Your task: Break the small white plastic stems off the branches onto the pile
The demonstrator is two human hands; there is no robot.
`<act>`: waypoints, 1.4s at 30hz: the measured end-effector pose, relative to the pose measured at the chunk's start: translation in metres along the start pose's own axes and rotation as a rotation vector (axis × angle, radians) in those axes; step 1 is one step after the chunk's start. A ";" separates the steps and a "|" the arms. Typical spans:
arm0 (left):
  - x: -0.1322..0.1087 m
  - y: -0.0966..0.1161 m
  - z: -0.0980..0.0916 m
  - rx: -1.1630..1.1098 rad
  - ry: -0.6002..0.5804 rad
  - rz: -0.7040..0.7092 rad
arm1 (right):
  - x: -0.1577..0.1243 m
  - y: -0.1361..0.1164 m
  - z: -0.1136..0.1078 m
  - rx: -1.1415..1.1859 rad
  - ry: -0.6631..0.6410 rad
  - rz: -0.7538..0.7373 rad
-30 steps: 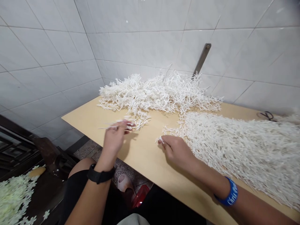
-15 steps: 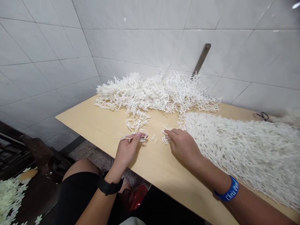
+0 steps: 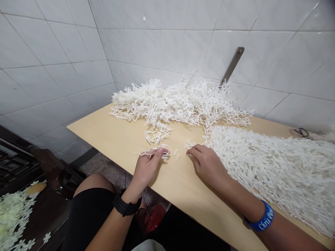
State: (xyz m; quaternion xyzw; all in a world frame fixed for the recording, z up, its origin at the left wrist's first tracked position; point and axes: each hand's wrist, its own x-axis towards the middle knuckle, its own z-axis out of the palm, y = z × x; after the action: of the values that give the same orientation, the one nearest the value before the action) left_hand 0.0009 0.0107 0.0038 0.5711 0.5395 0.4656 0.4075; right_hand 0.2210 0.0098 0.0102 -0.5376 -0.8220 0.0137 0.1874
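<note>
My left hand (image 3: 150,164) is closed in a pinch, thumb on top, on a thin white branched plastic sprig (image 3: 143,153) whose ends stick out on both sides. To its right, my right hand (image 3: 206,161) is over the board with its fingers curled together and tips pointing left. What those fingers hold, if anything, is hidden. Just beyond the fingertips lies a small cluster of short white pieces (image 3: 189,143). A few loose white bits (image 3: 176,152) lie between the hands. A curled white strand bundle (image 3: 157,134) rests beyond my left hand.
A long heap of white branched strands (image 3: 180,103) lies along the back of the wooden board (image 3: 96,122). Short white pieces form a broad pile (image 3: 274,167) at right. A metal bar (image 3: 232,64) leans at the tiled wall. Pale flower shapes (image 3: 15,216) are at lower left.
The short pieces by my right fingertips have moved away from me toward the broad pile. My right fingers are more curled. My left hand keeps its sprig; the view has shifted slightly.
</note>
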 end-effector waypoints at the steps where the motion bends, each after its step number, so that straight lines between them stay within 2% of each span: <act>1: -0.001 0.001 0.000 0.000 -0.007 0.004 | 0.000 -0.001 0.000 -0.001 0.025 -0.001; 4: -0.005 0.003 0.002 -0.003 -0.061 0.042 | -0.002 -0.011 -0.004 0.092 0.103 -0.036; 6: -0.007 0.005 0.002 -0.004 -0.116 0.093 | -0.003 -0.021 -0.007 0.277 0.083 -0.043; 11: -0.009 0.006 0.004 0.056 -0.216 0.228 | -0.003 -0.040 -0.005 0.765 -0.167 0.089; 14: -0.008 0.007 0.003 0.086 -0.308 0.329 | -0.001 -0.043 0.000 1.025 -0.291 0.090; 16: -0.007 0.009 0.002 0.062 -0.368 0.342 | 0.000 -0.045 0.003 1.132 -0.326 0.097; 19: -0.009 0.012 0.001 -0.002 -0.414 0.272 | -0.001 -0.048 0.003 1.123 -0.342 0.118; 22: -0.012 0.014 0.005 -0.039 -0.360 0.188 | -0.001 -0.054 -0.001 1.042 -0.352 0.156; 27: -0.014 0.012 0.016 -0.026 -0.149 0.096 | -0.001 -0.055 -0.003 1.078 -0.364 0.212; 31: -0.005 0.005 0.014 -0.110 0.173 -0.033 | -0.008 -0.054 -0.005 1.145 -0.460 0.229; 33: -0.001 0.004 0.012 -0.072 0.246 -0.037 | -0.012 -0.055 -0.008 1.081 -0.458 0.210; 36: -0.002 0.008 0.011 0.019 0.168 -0.013 | -0.013 -0.055 -0.010 0.907 -0.293 0.119; 38: -0.003 0.010 0.011 -0.025 0.097 -0.031 | -0.010 -0.052 -0.008 0.827 -0.192 0.087; 42: -0.004 0.010 0.009 -0.095 0.043 -0.041 | -0.006 -0.042 -0.003 0.727 -0.121 0.164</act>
State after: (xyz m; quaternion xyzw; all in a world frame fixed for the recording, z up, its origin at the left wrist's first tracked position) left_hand 0.0124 0.0063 0.0108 0.5298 0.5369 0.4943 0.4322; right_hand 0.1868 -0.0134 0.0208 -0.4981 -0.7273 0.3512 0.3155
